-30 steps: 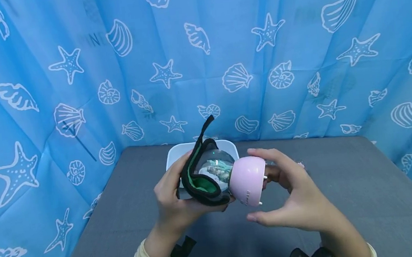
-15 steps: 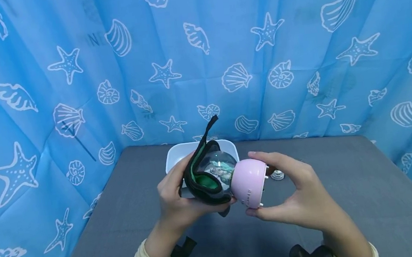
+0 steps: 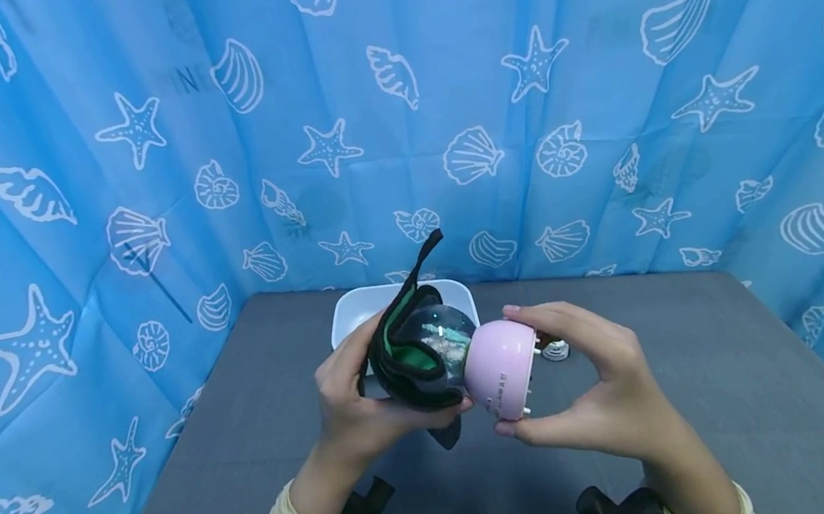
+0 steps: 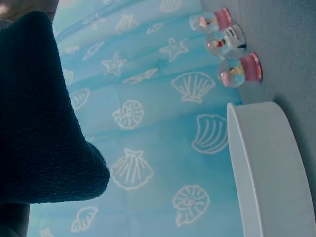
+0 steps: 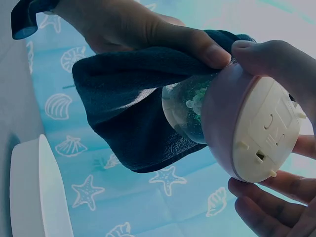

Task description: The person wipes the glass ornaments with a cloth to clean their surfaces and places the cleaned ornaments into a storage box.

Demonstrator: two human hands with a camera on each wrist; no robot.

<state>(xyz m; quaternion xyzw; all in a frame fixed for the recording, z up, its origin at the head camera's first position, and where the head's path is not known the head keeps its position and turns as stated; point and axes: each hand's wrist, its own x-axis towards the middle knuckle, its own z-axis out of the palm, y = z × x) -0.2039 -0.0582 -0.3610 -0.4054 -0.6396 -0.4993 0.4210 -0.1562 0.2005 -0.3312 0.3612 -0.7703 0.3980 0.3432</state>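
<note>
The dark cloth with a black edge and green lining (image 3: 418, 358) hides the back of the big snow globe with a clear ball and a shiny pink base (image 3: 499, 369), so only part of the ball shows. The tiny green and white things inside are blurry, and the letters on the base are too small to read. In the left wrist view, the cloth covers the hand and the globe.

The globe lies on its side in the air, between the hands. To its left, the left hand (image 3: 349, 414) holds the ball through the cloth; some fingers are hidden. To its right, the right hand (image 3: 615, 395) pinches the pink base between thumb and fingers.

Behind the globe, partly covered, is a white plastic tub (image 3: 353, 309). Three little snow globes (image 4: 224, 44) stand beyond the big globe, small and fuzzy.
</note>
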